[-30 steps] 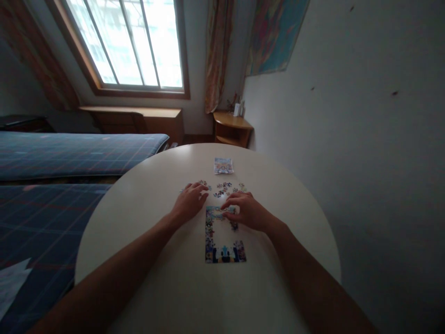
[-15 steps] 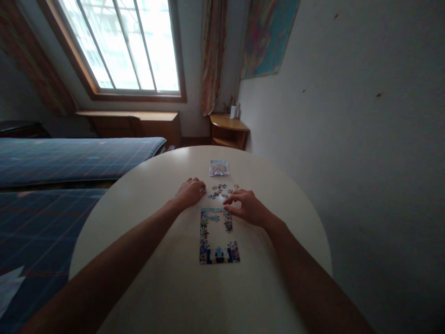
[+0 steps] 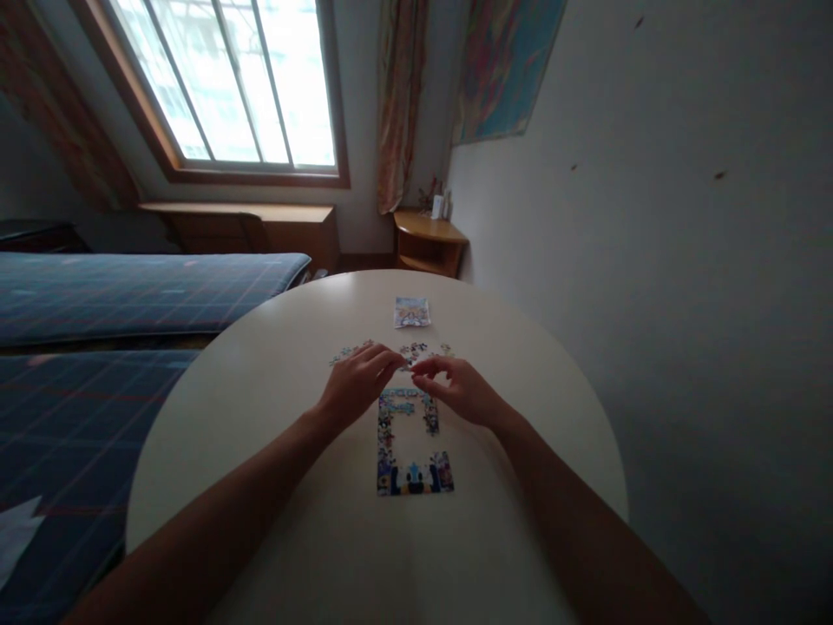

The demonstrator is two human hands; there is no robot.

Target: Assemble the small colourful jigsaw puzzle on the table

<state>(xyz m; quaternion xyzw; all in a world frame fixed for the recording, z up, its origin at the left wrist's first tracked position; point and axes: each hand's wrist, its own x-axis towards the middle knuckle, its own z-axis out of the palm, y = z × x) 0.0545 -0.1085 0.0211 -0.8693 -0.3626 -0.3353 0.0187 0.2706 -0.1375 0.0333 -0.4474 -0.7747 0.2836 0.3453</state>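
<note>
My left hand (image 3: 363, 375) is closed in a pinch, with a small pale puzzle piece (image 3: 404, 366) at its fingertips. Right beside that piece, the thumb and forefinger of my right hand (image 3: 461, 389) come together; whatever is between them is too small to make out. Below both hands lies a partly assembled jigsaw puzzle (image 3: 383, 451), a frame of joined pieces around an open middle, with a gap in its right side. Loose puzzle pieces (image 3: 415, 349) are scattered just beyond the hands, and more loose pieces (image 3: 342, 355) lie partly hidden behind my left hand.
A small picture card or packet (image 3: 412, 312) lies toward the far side of the round white table (image 3: 273, 347). Beds with blue plaid covers (image 3: 130, 299) stand to the left. A corner shelf (image 3: 429, 227) is past the table, and a wall runs along the right.
My left hand has moved right and nearer to me, uncovering loose pieces behind it. My right hand has shifted slightly left and up, so the fingertips of both hands now nearly meet.
</note>
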